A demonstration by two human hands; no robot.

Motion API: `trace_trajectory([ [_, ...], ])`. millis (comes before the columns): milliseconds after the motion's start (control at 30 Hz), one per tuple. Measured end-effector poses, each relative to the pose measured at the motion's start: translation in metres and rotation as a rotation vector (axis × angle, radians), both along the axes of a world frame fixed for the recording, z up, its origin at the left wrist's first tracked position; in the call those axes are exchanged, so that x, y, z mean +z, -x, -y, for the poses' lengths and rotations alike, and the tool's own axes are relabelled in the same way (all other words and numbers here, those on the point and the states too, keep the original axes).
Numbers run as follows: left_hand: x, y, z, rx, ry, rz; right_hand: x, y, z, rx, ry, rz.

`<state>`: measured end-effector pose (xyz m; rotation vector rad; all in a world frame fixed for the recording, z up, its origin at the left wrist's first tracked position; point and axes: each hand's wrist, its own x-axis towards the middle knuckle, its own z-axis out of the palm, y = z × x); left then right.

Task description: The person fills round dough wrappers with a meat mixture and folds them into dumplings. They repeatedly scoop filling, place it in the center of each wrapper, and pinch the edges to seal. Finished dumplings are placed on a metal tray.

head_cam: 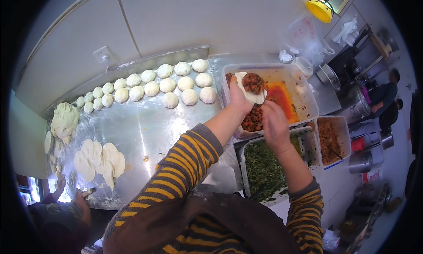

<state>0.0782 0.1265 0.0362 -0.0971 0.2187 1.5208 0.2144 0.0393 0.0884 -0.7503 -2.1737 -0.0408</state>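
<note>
My left hand [238, 95] holds a flat dough wrapper [251, 95] over a plastic tub [299, 76]. On the wrapper lies a mound of dark red filling [253, 83]. Close to the wrapper's lower edge is my right hand [276, 127], blurred, its fingers bent; whether it holds anything cannot be told. More chunky filling [252, 122] and reddish oil [281, 95] are in the tub. Rows of filled, rounded buns [168, 85] stand on the metal worktop to the left. Several flat wrappers [112, 160] overlap nearer the front, and a large lump of dough [65, 119] sits at the far left.
A tray of chopped greens [264, 165] and a smaller tub of shredded brown filling [328, 138] adjoin the big tub. At lower left, a co-worker's hands [81, 199] are by a rolling pin [88, 192]. Pots and other people are at right.
</note>
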Motion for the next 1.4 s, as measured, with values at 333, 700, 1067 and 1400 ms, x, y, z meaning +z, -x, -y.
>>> trace_trajectory([
  [333, -0.018, -0.008, -0.008, -0.048, -0.007, -0.015, 0.007, -0.004, 0.009, 0.024, -0.097, 0.106],
  [700, 0.006, 0.005, 0.013, -0.034, 0.034, -0.012, 0.016, -0.008, -0.002, -0.073, 0.019, -0.151],
  [1067, 0.027, 0.026, 0.060, -0.058, 0.020, -0.063, -0.028, -0.004, -0.038, 0.055, 1.011, -0.608],
  [1400, 0.008, 0.056, 0.122, -0.050, 0.097, -0.074, -0.026, 0.038, 0.005, 0.079, 1.219, -0.528],
])
